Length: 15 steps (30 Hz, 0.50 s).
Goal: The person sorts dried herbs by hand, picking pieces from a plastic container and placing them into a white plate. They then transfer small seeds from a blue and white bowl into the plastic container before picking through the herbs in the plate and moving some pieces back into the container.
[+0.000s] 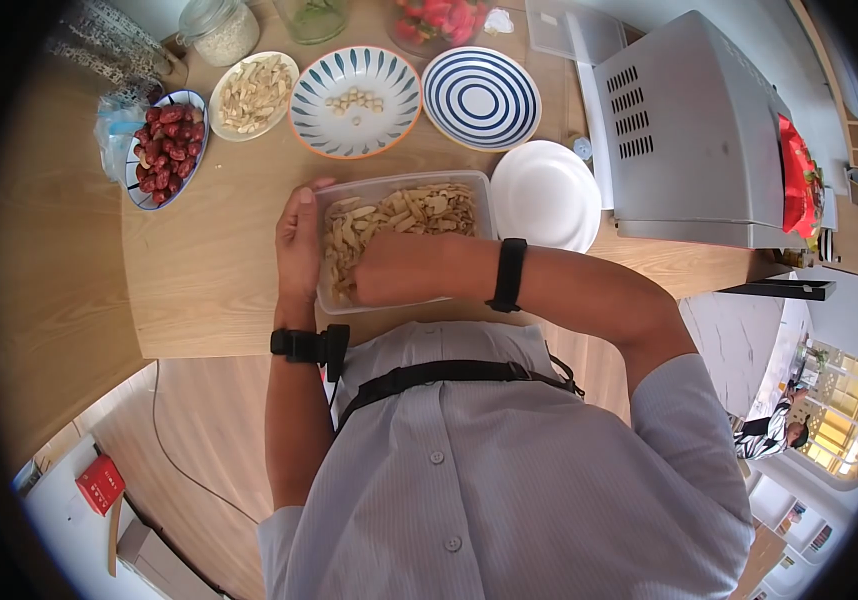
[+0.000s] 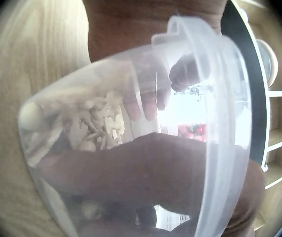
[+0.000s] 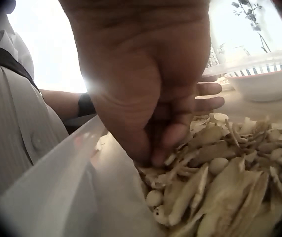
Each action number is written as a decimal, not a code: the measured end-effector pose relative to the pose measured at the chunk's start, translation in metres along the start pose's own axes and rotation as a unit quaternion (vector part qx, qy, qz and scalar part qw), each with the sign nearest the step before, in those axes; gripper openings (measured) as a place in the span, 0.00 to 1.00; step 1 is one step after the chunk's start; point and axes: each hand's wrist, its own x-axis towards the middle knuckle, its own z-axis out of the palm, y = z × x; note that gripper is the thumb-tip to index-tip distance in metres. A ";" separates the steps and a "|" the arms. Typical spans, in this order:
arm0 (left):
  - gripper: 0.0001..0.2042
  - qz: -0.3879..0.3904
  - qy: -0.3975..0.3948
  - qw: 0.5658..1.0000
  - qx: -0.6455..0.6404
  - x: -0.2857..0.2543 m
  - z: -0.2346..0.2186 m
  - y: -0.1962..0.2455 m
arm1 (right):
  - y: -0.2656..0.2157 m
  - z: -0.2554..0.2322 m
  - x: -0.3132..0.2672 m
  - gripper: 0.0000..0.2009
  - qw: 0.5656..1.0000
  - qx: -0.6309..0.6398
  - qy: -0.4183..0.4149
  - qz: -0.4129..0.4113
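A clear plastic container (image 1: 484, 205) stands near the table's front edge, filled with dried pale slices (image 1: 429, 208). Small round pale seeds (image 3: 218, 165) lie among the slices. My left hand (image 1: 298, 250) holds the container's left side, its fingers bent round the far corner. Inside the container, my right hand (image 1: 404, 268) reaches down at the near left. Its thumb and curled fingers come together at the slices in the right wrist view; I cannot tell what is between them. Beyond the container, a patterned plate (image 1: 357, 140) carries several pale round seeds (image 1: 357, 102).
A blue-ringed plate (image 1: 524, 130) and white dishes (image 1: 546, 195) stand right of the patterned plate. To the left are a small plate of pale slices (image 1: 254, 93) and a dish of red dates (image 1: 166, 150). Jars (image 1: 219, 35) line the back. A grey appliance (image 1: 694, 140) bounds the right.
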 end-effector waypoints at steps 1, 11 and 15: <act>0.20 0.000 0.000 1.000 -0.001 -0.001 0.001 0.002 | 0.001 0.000 0.000 0.06 1.000 -0.003 -0.001 -0.004; 0.21 0.004 -0.002 1.000 -0.015 0.000 0.001 -0.001 | 0.008 -0.018 -0.001 0.07 0.990 0.057 -0.115 0.059; 0.21 0.002 -0.006 1.000 -0.018 0.000 0.000 -0.001 | 0.010 -0.019 -0.007 0.08 0.990 0.094 -0.081 0.069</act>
